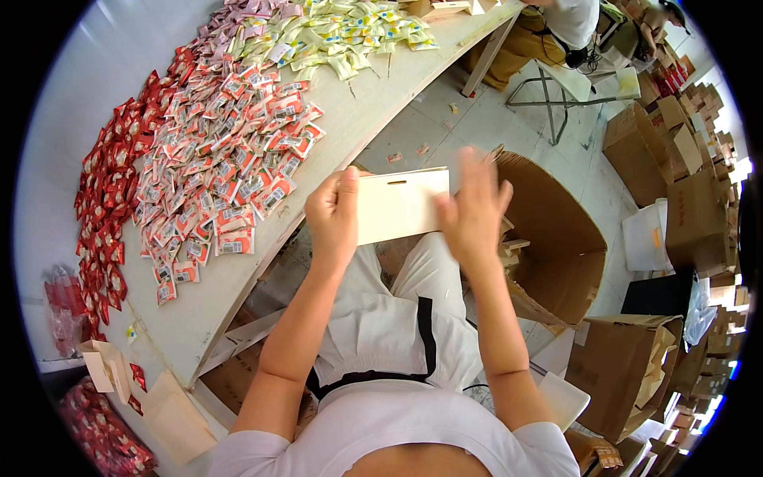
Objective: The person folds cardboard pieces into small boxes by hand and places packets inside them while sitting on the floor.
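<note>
Over my lap is a flat cream cardboard box (400, 208) with a small dark slot near its upper edge. My left hand (334, 213) grips its left end, thumb in front and the other fingers hidden behind. At the right end, my right hand (474, 208) is blurred by motion, with its fingers stretched upward and the thumb apart near the box's edge. Whether that thumb touches the box I cannot tell. To the left, piles of orange-and-white sachets (230, 159), red packets (119, 171) and yellow-green packets (350, 36) cover much of the white table (350, 111).
A large open carton (564, 230) stands right beside my right forearm, with cream pieces inside. More cartons (636, 374) line the right side. A folding stool (556, 91) and another person (572, 24) are at the far right. Cream boxes (171, 417) lie at the lower left.
</note>
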A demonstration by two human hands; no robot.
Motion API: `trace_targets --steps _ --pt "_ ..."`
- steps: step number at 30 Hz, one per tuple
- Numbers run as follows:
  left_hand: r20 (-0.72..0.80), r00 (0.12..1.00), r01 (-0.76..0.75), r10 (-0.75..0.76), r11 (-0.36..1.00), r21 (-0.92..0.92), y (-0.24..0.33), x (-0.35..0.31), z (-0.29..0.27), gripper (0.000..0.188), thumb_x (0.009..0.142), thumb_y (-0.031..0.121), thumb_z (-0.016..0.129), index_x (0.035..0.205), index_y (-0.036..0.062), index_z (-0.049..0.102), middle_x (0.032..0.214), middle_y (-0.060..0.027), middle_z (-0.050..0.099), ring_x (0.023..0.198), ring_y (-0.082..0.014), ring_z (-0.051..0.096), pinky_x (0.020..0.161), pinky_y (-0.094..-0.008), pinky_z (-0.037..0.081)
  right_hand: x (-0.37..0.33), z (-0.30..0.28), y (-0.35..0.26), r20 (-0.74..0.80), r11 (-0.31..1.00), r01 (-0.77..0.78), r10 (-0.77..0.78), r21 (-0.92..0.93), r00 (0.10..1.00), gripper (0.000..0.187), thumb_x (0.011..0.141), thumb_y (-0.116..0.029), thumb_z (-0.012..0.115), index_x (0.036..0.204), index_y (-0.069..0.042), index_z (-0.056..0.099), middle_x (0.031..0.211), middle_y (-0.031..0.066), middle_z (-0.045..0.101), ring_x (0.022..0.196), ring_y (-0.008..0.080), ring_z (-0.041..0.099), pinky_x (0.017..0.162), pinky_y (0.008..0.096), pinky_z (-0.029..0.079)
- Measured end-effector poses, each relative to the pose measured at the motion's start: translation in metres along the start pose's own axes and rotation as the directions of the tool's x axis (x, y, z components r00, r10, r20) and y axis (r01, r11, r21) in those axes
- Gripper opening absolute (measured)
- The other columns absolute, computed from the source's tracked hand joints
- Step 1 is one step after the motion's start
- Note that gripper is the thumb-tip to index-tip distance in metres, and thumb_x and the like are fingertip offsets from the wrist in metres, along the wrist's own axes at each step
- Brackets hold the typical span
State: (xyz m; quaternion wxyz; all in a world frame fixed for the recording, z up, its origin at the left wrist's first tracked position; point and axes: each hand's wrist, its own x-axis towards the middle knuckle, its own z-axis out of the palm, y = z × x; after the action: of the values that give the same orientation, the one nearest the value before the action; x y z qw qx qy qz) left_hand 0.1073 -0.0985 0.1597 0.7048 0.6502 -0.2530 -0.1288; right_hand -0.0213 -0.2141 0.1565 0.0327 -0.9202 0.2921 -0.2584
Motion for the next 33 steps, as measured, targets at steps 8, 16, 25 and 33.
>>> trace_targets --steps 8,16,25,33 --pt "0.025 0.998 0.059 -0.063 0.99 0.126 -0.017 -0.016 -0.002 0.034 0.091 0.025 0.043 0.081 -0.002 0.06 0.071 -0.0047 0.06 0.064 -0.01 0.054 0.059 -0.0243 0.043 -0.038 0.022 -0.001 0.105 0.969 -0.047 0.023 0.241 0.994 0.074 0.075 -0.041 0.06 0.133 -0.008 0.028 0.138 0.0169 0.026 0.127 0.0308 0.026 0.097 0.0574 0.018" --pt "0.376 0.905 0.179 -0.198 0.98 0.084 -0.065 -0.067 -0.016 0.035 0.091 0.03 0.043 0.098 -0.0016 0.056 0.095 -0.0085 0.058 0.086 -0.014 0.053 0.073 -0.0245 0.043 -0.114 0.056 0.02 0.6 -0.158 -0.579 0.193 0.8 0.776 0.037 0.081 -0.022 0.061 0.11 -0.002 0.047 0.098 0.0064 0.056 0.091 0.0127 0.052 0.081 0.0279 0.042" --pt "0.539 0.714 0.441 -0.447 0.885 0.15 -0.075 -0.091 0.01 0.042 0.083 0.014 0.053 0.122 0.0065 0.038 0.127 -0.0078 0.035 0.107 -0.0185 0.043 0.081 -0.0348 0.047 -0.158 0.037 0.147 0.286 -0.063 -0.366 0.749 0.929 0.597 0.051 0.083 -0.016 0.058 0.124 -0.002 0.031 0.12 0.0124 0.045 0.106 0.02 0.048 0.08 0.0346 0.045" --pt "0.138 0.976 0.138 -0.167 0.97 0.203 -0.025 -0.1 -0.092 0.029 0.081 0.0 0.051 0.11 -0.0005 0.046 0.114 -0.0092 0.045 0.091 -0.0154 0.051 0.07 -0.027 0.047 -0.179 0.062 0.116 0.696 0.066 -0.797 0.448 0.6 0.561 0.063 0.078 -0.012 0.063 0.131 -0.001 0.031 0.133 0.0123 0.036 0.11 0.0229 0.048 0.089 0.032 0.041"
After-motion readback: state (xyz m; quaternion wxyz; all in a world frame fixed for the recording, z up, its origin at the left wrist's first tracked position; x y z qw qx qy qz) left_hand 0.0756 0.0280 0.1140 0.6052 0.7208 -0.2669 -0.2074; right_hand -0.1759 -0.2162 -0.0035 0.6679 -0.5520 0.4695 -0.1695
